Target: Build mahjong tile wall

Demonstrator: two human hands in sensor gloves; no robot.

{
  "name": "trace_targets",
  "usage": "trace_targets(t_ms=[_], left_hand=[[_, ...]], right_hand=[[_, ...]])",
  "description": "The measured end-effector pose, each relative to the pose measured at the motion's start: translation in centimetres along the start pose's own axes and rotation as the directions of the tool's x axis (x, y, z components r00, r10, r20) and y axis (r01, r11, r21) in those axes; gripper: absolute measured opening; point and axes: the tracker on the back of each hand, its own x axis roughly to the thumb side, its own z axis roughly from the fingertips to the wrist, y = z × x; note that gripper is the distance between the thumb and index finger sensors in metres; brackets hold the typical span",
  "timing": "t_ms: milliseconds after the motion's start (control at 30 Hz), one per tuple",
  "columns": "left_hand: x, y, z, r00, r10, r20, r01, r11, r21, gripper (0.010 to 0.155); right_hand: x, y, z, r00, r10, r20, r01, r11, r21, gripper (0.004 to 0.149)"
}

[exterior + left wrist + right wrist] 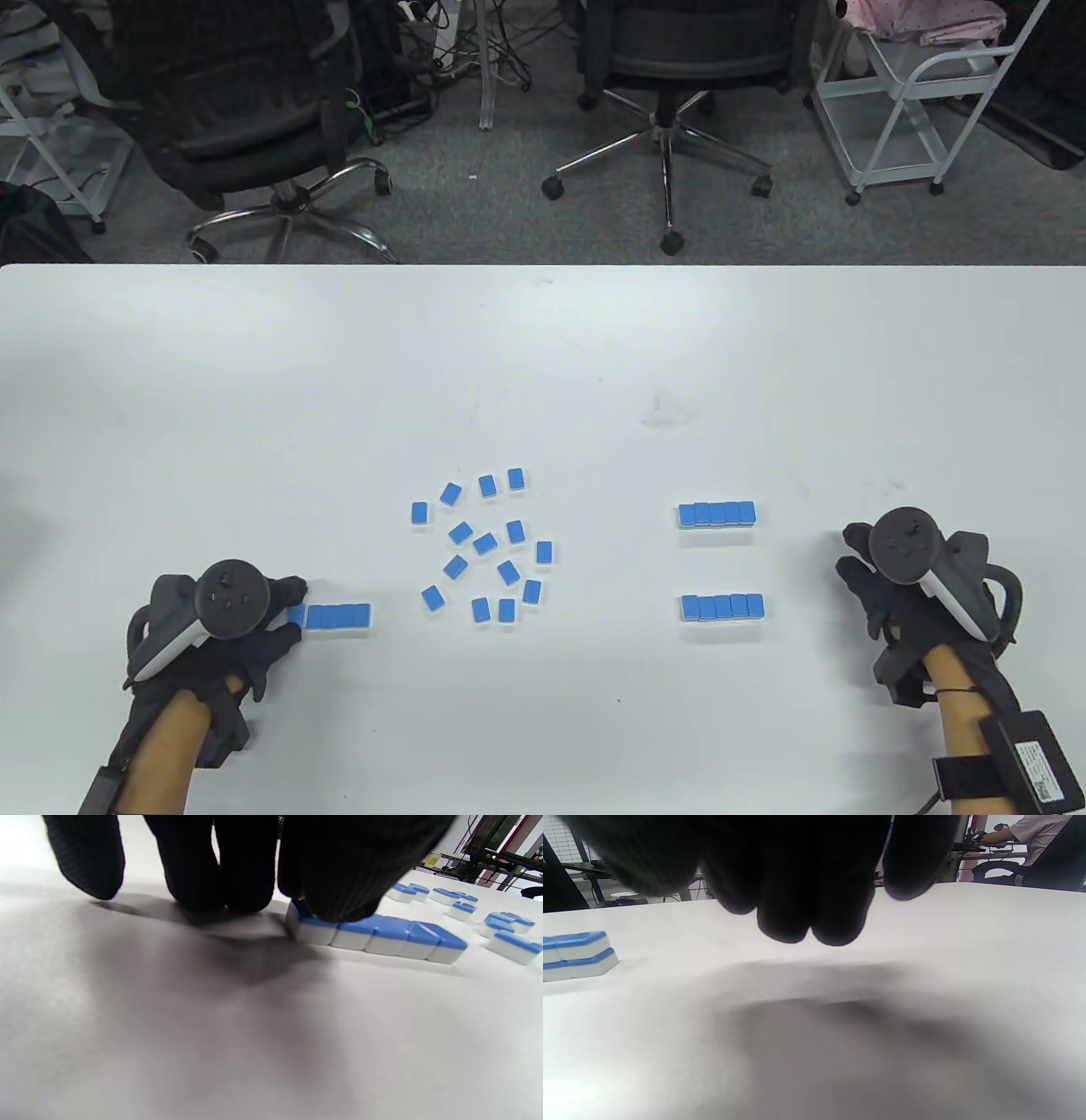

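A short row of blue-backed mahjong tiles lies at the front left of the white table. My left hand holds the row's left end tile, with fingertips on both its far and near sides. In the left wrist view a gloved finger covers that end tile, and the row runs off to the right. Two finished rows lie at the right. My right hand rests empty on the table, to the right of them. Their ends show in the right wrist view.
Several loose blue tiles lie scattered face down at the table's middle front; some show in the left wrist view. Office chairs and a white cart stand on the floor beyond the far edge.
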Motion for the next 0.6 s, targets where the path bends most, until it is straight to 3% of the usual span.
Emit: trace_targets(t_ms=[300, 433, 500, 600], left_hand=[[-0.5, 0.6, 0.3, 0.998, 0.066, 0.009, -0.066, 0.998, -0.021, 0.066], [0.0, 2.6, 1.4, 1.0, 0.018, -0.001, -0.018, 0.994, 0.109, 0.071], [1.9, 3.7, 2.0, 0.994, -0.108, 0.007, 0.105, 0.977, 0.187, 0.071], [5.1, 4.0, 2.1, 0.983, -0.178, 0.041, 0.164, 0.96, 0.228, 0.062]], right_hand=[[0.0, 0.0, 0.0, 1.0, 0.001, 0.0, -0.001, 1.0, 0.002, 0.056], [0.0, 0.0, 0.1, 1.0, -0.004, 0.002, 0.004, 1.0, -0.002, 0.056], [-0.1, -0.1, 0.1, 1.0, -0.004, 0.001, 0.004, 1.0, -0.004, 0.056], [-0.1, -0.1, 0.1, 1.0, -0.003, 0.001, 0.003, 1.0, -0.007, 0.056]])
